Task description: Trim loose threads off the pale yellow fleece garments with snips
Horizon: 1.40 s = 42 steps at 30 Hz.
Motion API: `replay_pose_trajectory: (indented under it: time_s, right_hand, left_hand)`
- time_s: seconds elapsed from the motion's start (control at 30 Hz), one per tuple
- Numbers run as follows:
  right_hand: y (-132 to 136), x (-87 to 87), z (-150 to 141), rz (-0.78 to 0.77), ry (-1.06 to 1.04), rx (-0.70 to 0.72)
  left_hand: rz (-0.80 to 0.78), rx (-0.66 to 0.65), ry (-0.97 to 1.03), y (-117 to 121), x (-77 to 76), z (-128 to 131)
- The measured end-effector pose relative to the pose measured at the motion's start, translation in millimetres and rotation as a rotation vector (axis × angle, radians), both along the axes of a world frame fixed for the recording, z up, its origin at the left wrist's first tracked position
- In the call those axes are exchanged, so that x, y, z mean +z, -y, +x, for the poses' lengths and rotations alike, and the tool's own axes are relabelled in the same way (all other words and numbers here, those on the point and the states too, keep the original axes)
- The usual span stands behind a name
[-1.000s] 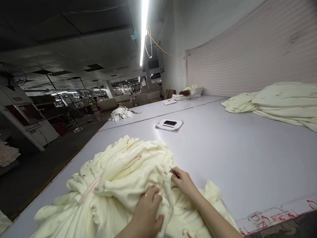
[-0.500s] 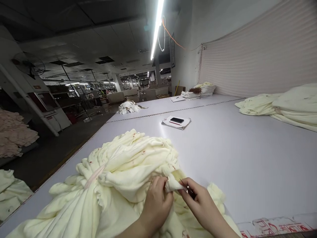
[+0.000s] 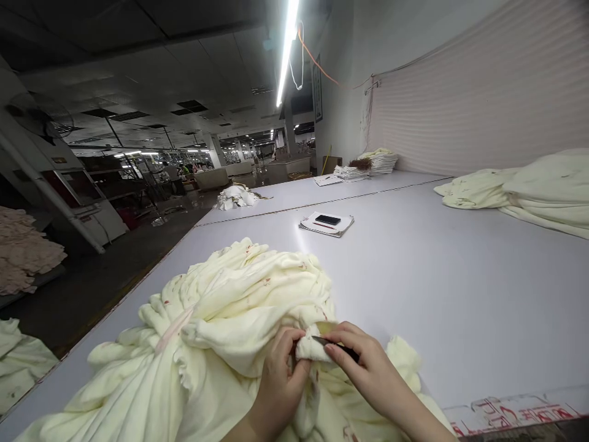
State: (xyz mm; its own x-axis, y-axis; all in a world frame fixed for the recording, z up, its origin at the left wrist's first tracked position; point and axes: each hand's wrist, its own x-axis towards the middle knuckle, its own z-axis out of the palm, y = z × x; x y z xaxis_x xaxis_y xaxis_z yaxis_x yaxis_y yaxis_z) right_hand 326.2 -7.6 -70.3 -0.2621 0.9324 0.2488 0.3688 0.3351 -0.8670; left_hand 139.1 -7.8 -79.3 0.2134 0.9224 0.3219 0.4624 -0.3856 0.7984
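Note:
A large heap of pale yellow fleece fabric [image 3: 248, 301], dotted with small reddish marks, lies bunched on the near part of the table. My left hand [image 3: 280, 380] pinches a folded edge of this cloth between thumb and fingers. Close on its right, my right hand [image 3: 356, 362] is closed around a small black pointed tool [image 3: 338, 347]. The tool's tip points left and lies against the folded cloth edge. The tool's rear end is hidden in my palm, so its exact kind cannot be made out.
A phone [image 3: 328, 219] rests on a stack of papers [image 3: 341, 229], with a red pen beside it. More pale cloth [image 3: 543, 184] lies at the table's right. White scraps [image 3: 237, 196] and paper stacks [image 3: 381, 162] sit farther back. Pink fabric [image 3: 27, 252] is piled at the left.
My right hand has shifted left, and the black tool now points along the folded edge instead of up. My left hand has moved slightly left with the cloth. The view has tilted a little.

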Motion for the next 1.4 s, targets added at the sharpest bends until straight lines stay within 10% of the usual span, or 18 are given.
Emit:
replay_pose_trajectory:
  time_s: [0.27,0.43,0.57,0.83,1.4]
  right_hand:
    - [5,-22.5,0,0.12,0.228,-0.159]
    - [-11,-27.7,-6,0.183,0.287,-0.353]
    - [-2,-22.1,-4,0.134,0.242,-0.22]
    - [15,-24.3,-12,0.368,0.324,-0.202]
    - [17,-18.5,-12,0.288,0.355,-0.197]
  left_hand:
    - [-0.026,-0.048,0.077,-1,-2.0,-4]
    - [-0.495,-0.191,0.313,-7,4.2,-5]
    - [-0.684,-0.193,0.657,-9,-2.4,-7]
    - [-0.741,-0.251,0.838,-9,-2.9,-6]
    - [-0.725,-0.228,0.822,-7,-0.8,-4]
